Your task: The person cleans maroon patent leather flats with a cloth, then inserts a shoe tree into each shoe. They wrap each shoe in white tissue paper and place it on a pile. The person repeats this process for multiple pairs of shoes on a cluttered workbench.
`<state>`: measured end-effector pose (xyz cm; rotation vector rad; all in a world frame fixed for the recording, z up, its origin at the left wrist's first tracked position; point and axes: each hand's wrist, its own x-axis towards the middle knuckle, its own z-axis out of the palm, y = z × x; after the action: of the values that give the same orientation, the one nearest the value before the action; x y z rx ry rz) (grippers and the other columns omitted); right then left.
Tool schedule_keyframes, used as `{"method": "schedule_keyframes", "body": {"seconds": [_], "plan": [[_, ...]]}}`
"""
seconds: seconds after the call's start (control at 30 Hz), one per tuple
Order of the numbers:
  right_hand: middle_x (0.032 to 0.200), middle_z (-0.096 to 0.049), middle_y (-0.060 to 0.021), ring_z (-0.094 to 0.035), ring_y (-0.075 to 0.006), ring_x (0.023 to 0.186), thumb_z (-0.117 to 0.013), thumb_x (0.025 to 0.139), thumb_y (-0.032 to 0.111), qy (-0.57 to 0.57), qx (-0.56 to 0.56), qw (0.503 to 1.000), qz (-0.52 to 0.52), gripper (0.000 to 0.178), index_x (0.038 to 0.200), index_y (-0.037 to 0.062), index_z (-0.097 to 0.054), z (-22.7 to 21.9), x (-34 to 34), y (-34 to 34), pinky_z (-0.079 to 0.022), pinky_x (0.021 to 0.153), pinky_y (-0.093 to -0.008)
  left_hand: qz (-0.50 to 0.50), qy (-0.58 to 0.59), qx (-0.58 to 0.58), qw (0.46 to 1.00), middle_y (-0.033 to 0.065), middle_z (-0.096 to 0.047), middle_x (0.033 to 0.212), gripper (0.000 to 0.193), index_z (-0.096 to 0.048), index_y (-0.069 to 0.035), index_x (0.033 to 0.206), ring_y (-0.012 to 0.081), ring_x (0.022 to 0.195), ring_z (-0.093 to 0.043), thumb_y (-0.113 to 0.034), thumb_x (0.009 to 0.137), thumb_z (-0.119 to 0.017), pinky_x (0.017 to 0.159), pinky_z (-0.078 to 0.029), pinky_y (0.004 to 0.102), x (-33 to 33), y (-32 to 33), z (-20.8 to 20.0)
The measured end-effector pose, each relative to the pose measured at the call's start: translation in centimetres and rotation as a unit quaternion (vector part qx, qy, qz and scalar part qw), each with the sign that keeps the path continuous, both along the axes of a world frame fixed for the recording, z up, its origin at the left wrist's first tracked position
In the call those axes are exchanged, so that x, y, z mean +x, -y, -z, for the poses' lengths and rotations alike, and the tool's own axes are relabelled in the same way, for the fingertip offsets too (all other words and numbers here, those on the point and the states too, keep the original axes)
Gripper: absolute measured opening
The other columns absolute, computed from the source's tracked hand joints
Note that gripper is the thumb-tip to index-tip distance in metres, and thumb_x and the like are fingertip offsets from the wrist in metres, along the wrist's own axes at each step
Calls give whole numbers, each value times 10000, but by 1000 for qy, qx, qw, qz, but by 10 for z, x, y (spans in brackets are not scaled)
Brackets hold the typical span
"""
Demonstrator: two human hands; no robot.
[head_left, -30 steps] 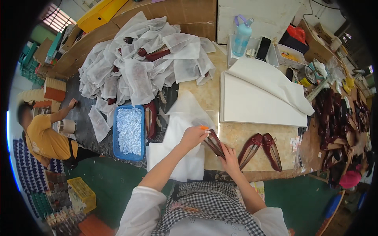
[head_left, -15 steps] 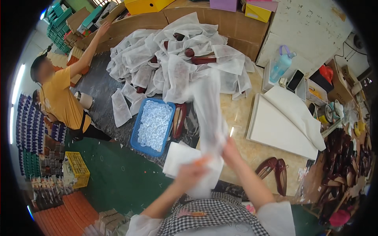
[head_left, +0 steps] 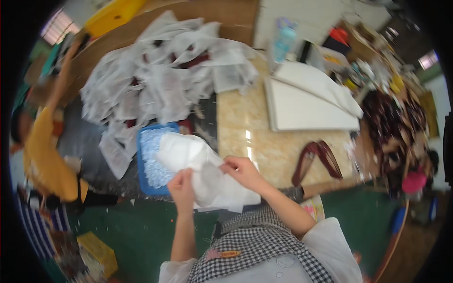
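Both hands are on a thin white cloth bag in front of my apron. My left hand pinches its near left side. My right hand grips the right side with bent fingers. Whether anything is inside the bag I cannot make out. More white cloth lies under and behind it, lapping over a blue basket filled with small pale blue packets. To the right of my right hand, a pair of dark red flat shoes rests on the table's front part.
A heap of white bags, some with dark red shoes showing, covers the back left. White sheets are stacked at back right, near a blue bottle. Many dark red shoes pile up at far right. A person in yellow reaches up at left.
The view has turned, so the table things sit further left. The long bag held upright is gone from that place; my hands now spread white cloth lower down. The orange thing at my left hand no longer shows.
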<state>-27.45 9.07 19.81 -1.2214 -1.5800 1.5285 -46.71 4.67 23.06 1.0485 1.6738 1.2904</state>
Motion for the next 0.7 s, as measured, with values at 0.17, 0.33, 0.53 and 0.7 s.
{"method": "schedule_keyframes", "body": {"seconds": [0.17, 0.33, 0.53, 0.7], "plan": [[1195, -536, -184, -482, -354, 1127, -703, 771, 191, 399, 168, 873, 224, 419, 1128, 28, -554, 72, 143, 92, -399, 939, -404, 157, -159, 35, 974, 49, -465, 558, 208, -547, 45, 681, 112, 521, -418, -64, 829, -645, 493, -318, 273, 9, -13, 29], [1253, -454, -287, -427, -441, 1156, -698, 767, 220, 389, -31, 825, 409, 805, 1413, 24, -259, 188, 210, 125, -364, 976, -458, 239, -242, 54, 939, 146, -522, 601, 162, -596, 27, 717, 301, 518, -491, -90, 791, -680, 503, -376, 357, 62, -34, 39], [1241, -508, -193, -500, -315, 1120, -652, 810, 148, 125, -60, 990, 34, 620, 1365, 55, -392, 27, 189, 107, -391, 980, -347, 194, -368, -11, 909, 134, -581, 661, 260, -621, -56, 684, 347, 620, -581, -257, 848, -595, 572, -452, 436, 62, -42, 84], [1210, -549, -184, -509, -295, 1122, -680, 776, 192, 258, 88, 934, -232, 512, 1238, 41, -519, -6, 130, 58, -415, 956, -357, 205, -297, 10, 933, 140, -562, 631, 217, -616, -57, 682, 322, 564, -566, -211, 834, -635, 514, -432, 400, 94, 0, 49]]}}
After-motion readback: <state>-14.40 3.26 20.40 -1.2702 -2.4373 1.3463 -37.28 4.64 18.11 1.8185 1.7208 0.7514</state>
